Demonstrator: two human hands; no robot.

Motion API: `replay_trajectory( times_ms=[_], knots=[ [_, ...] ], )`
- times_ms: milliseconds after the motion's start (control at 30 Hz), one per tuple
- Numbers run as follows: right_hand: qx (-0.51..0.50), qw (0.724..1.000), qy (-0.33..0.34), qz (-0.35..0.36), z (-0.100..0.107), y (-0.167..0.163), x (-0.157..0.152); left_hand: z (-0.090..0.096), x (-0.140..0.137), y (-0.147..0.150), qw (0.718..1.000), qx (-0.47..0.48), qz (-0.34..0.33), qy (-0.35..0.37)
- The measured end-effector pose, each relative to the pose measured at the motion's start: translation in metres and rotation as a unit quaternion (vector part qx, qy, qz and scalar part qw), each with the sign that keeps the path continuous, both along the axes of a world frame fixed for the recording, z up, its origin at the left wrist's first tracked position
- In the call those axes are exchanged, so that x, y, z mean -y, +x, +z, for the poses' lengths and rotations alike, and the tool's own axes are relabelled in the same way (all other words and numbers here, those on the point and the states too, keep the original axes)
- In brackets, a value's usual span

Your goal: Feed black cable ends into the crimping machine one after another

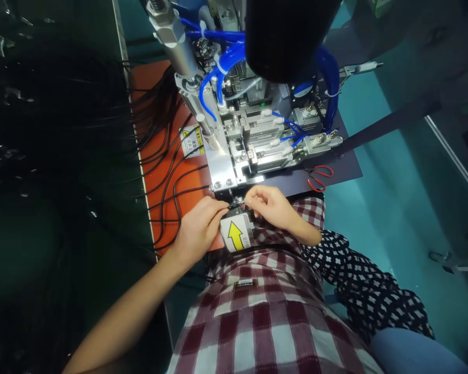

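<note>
Both sets of fingers are pinching the same thin black wire (234,205) right at its stripped end. The left hand (197,228) is gripping it a little back while the right hand (267,205) is nipping the tip, probably to keep it straight and lined up with the machine (253,140). They're working just above a small block with a yellow arrow (236,235) at the worktop (374,208) edge. More black wires (171,176) are fanning across an orange mat (187,182) – handy for grabbing. Red snips (319,177) are lying nearby. No bins or trays showing.
</note>
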State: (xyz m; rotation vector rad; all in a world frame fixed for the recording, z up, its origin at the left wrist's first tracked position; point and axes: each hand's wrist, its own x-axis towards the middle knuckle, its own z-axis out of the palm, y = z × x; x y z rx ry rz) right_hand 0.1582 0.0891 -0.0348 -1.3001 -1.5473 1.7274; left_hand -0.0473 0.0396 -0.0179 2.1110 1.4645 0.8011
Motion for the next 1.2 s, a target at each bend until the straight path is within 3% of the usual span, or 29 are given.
replay_trajectory(
  times_ms=[133, 300, 500, 1200],
  knots=[
    [0.013, 1.000, -0.005, -0.001, -0.0045, -0.0008, -0.0041, -0.0103, -0.0022, -0.0026, 0.997, -0.024, -0.045, 0.054],
    [0.018, 1.000, -0.012, 0.003, -0.0036, -0.0005, -0.0041, -0.0099, -0.0041, -0.0060, 0.999, -0.006, -0.018, 0.036],
    [-0.014, 0.999, -0.029, -0.013, -0.0010, -0.0021, -0.0037, -0.0076, -0.0049, -0.0085, 0.997, 0.005, -0.069, 0.037],
    [-0.091, 0.987, -0.118, -0.061, -0.0044, -0.0053, 0.0036, -0.0079, -0.0052, -0.0058, 0.998, 0.027, -0.047, 0.027]
  ],
)
